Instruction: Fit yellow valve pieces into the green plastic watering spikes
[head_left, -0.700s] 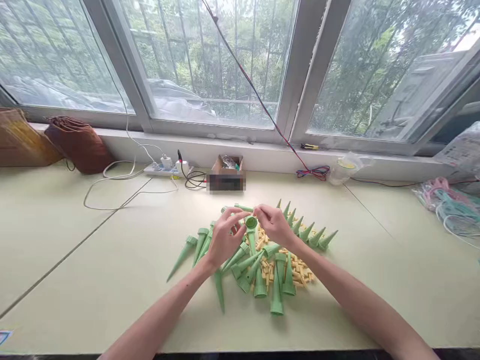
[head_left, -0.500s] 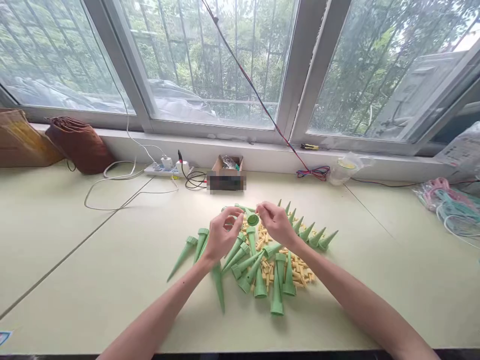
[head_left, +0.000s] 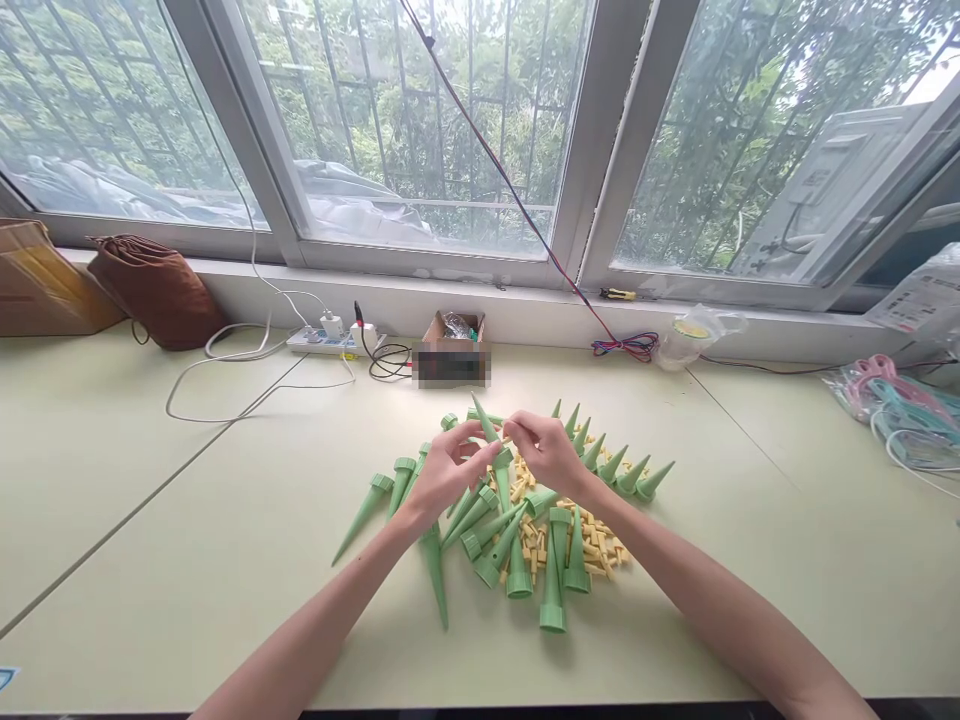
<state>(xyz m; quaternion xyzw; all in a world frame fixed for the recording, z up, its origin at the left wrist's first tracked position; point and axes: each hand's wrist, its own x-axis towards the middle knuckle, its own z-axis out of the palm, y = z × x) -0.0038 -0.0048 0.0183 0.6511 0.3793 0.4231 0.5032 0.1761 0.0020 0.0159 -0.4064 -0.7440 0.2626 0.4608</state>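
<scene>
Grey-framed windows (head_left: 296, 225) stand behind a pale green table (head_left: 187, 560), with a power strip (head_left: 298, 343) near the sill. Above the middle of the table, the left hand (head_left: 444, 472) grips a green cone (head_left: 485, 422) between thumb and fingers, its tip pointing up and leaning left. The right hand (head_left: 553, 455) pinches a small yellow peg (head_left: 508, 438) close beside that cone; whether the two touch, I cannot tell. Below, loose cones (head_left: 553, 590) lie on and around a heap of yellow pegs (head_left: 598, 545), and upright cones (head_left: 614, 466) line its right edge.
</scene>
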